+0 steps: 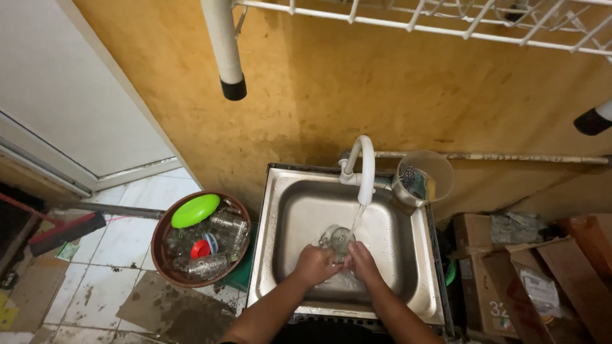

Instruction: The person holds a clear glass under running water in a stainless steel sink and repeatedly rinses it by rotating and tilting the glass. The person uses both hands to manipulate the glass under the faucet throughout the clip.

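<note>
Both my hands are down in a steel sink (284,210). Together they hold a clear glass jar (336,239) under water running from a white curved tap (364,167). My left hand (314,264) grips the jar from the left. From the right, my right hand (362,260) is closed on the same jar. The jar is partly hidden by my fingers and the water.
A brown basin (167,258) on the floor left of the sink holds several clear jars, a green lid (194,210) and a red lid (200,249). A plastic cup (430,171) stands at the sink's back right corner. Cardboard boxes (542,280) are at the right. A white wire rack (446,19) hangs overhead.
</note>
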